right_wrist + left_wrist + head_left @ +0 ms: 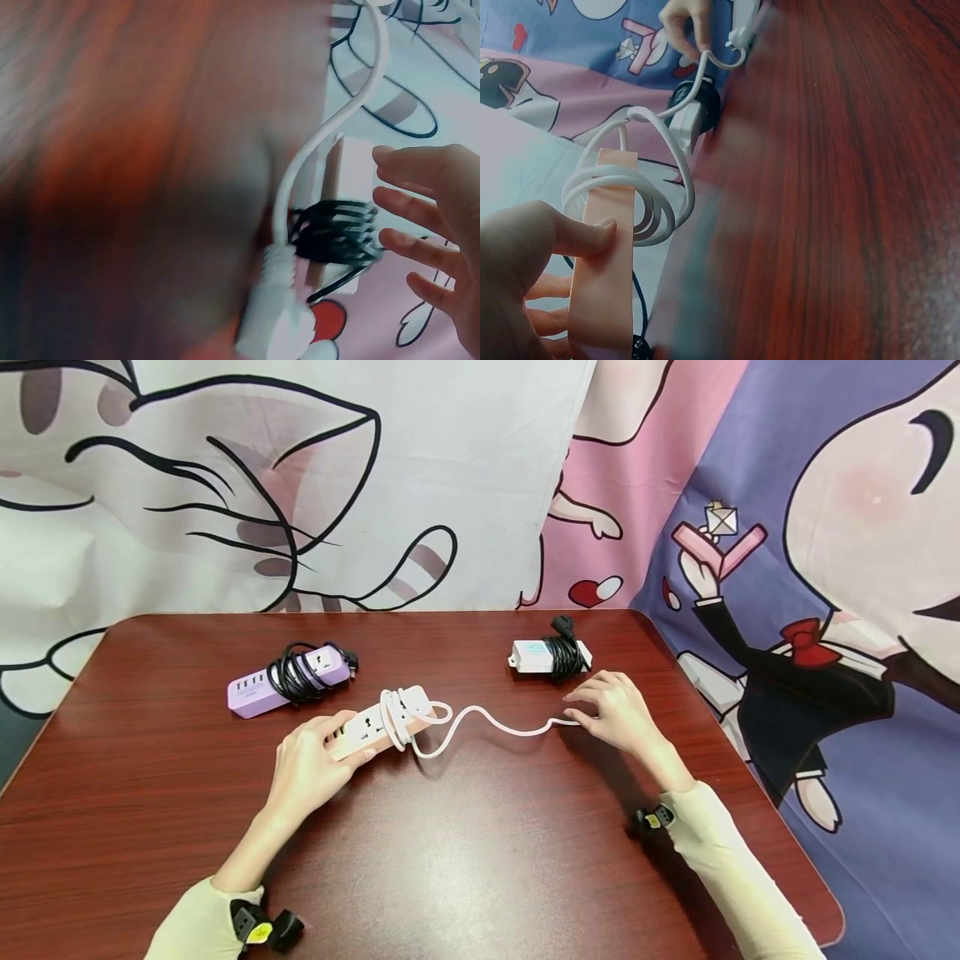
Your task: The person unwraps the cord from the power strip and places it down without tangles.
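Note:
My left hand (309, 766) grips a white power strip (365, 727) with peach-coloured sides by its near end. In the left wrist view the thumb presses on the peach side (604, 289). White cord (656, 214) is looped around the strip's far half. A loose length of that cord (517, 732) snakes rightward to my right hand (618, 714). The right wrist view shows this hand's fingers (420, 210) spread and relaxed, apart from the cord. There the white plug (276, 322) at the cord's end is visible; in the head view the hand hides it.
A purple power strip (251, 695) wrapped in black cord lies at the back left of the brown table (450, 877). At the back right lies a white power strip (532, 657) wound with black cord. Cartoon-printed curtains (480, 485) hang behind the table and along its right side.

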Available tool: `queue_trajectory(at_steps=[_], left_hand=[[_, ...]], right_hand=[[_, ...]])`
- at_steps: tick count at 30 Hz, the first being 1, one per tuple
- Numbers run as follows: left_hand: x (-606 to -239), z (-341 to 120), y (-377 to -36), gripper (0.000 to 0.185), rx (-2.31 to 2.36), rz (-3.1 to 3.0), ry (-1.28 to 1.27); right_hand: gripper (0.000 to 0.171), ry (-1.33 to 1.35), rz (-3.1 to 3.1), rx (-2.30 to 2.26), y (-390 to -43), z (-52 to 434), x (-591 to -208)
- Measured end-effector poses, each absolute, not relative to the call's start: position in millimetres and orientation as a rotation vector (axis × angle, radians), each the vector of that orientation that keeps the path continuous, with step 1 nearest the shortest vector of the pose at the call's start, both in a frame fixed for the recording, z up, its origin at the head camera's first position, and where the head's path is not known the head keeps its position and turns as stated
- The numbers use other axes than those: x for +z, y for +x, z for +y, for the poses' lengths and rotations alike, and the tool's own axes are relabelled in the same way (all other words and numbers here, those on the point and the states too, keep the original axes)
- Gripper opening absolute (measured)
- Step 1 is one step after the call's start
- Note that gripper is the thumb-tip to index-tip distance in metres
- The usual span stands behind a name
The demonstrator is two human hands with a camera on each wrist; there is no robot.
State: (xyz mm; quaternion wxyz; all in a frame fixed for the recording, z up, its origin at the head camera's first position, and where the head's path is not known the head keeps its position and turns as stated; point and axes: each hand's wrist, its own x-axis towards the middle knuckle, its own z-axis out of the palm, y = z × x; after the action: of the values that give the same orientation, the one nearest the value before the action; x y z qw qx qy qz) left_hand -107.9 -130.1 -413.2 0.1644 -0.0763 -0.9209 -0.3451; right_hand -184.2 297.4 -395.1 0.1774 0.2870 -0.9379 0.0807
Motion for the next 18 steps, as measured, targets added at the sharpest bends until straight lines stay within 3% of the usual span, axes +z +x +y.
queue_trajectory(at_steps=[18], left_hand=[[-413.4, -128.7, -110.7, 0.047, -0.973, -2.639, -0.236]], right_hand=[[0.024, 1.152, -2.42, 0.529, -173.3, 217.7, -369.7]])
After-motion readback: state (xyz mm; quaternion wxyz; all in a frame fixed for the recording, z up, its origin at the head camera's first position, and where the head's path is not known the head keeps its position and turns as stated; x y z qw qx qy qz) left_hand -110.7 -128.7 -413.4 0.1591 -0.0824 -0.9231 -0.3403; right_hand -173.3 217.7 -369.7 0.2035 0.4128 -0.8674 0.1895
